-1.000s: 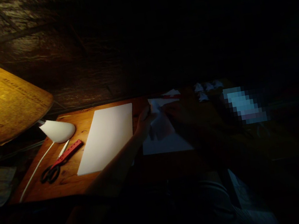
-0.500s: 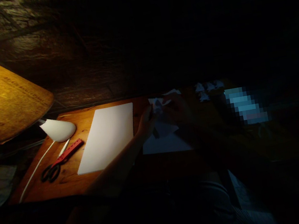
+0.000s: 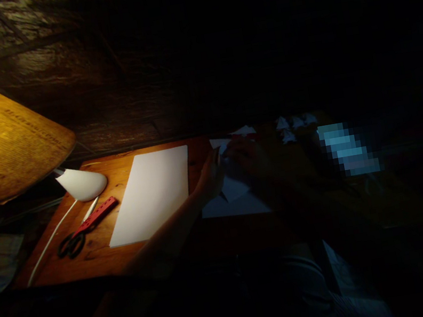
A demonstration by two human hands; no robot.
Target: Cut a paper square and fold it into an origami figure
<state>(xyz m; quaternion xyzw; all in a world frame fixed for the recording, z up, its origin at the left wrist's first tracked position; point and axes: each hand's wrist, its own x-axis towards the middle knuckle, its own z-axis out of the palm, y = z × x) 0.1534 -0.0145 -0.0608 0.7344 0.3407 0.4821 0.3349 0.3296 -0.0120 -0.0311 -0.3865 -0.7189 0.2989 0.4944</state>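
In dim light above the table, my left hand (image 3: 210, 174) has its fingers closed at the edge of a piece of folded paper (image 3: 236, 187). My right hand (image 3: 249, 155) bends over the same paper from the other side, its fingers pinched near the top. Deep shadow hides most fingertips and the exact folds. Under the hands lies a white sheet (image 3: 232, 209). Just beyond them are loose paper pieces (image 3: 245, 130), and farther right stand several small folded paper figures (image 3: 288, 136).
A stack of white paper (image 3: 156, 194) lies left of my hands. Red-sheathed scissors with black handles (image 3: 88, 225) rest beside a white pen-like object (image 3: 90, 209). A lamp (image 3: 0, 134) with a white base (image 3: 84, 183) stands at the left; a blurred glowing screen (image 3: 348, 149) is at right.
The folded paper between my hands has turned and shows less at the top. My right hand has moved slightly left and closed in over it; the left fingers have drawn together.
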